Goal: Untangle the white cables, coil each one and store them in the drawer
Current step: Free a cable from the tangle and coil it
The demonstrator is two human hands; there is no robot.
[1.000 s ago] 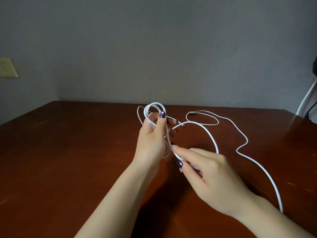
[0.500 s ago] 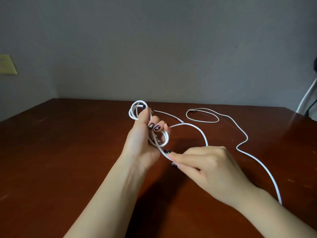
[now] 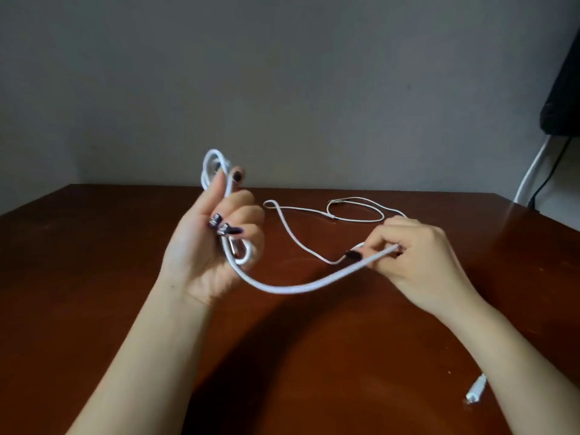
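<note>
L hand [image 3: 216, 243] is up, palm toward me, fingers curled round a small white coil [image 3: 214, 164]: a few loops, top sticking out above the fingers, bottom hanging below them. R hand [image 3: 420, 262] pinches the same cable's free run [image 3: 298, 287] btwn thumb + fingers, so both hands are closed on cable, neither free. Change vs 1 s ago: R hand was right up against the L, nipping the cable next to the coil. It has since slid out to the right along the line, and the hands are now well apart w/ a slack span sagging btwn them above the table [image 3: 94, 277]. L hand also rolled over, palm now facing cam, and lifted. I read that as pulling out length for the next wrap, i.e. mid-coil on cable 1, not done. A thinner strand [image 3: 298, 240] runs from the R hand back over the table to a small bend; can't tell if it's the tail of this cable or a 2nd one. Further back a loose loop [image 3: 357, 220] lies flat on the wood, uncoiled, and a white plug end [image 3: 475, 393] sits near the front R edge. Drawer not in view. My guess is the task is early: one coil partway, the rest loose on the table, nothing stored.
</note>
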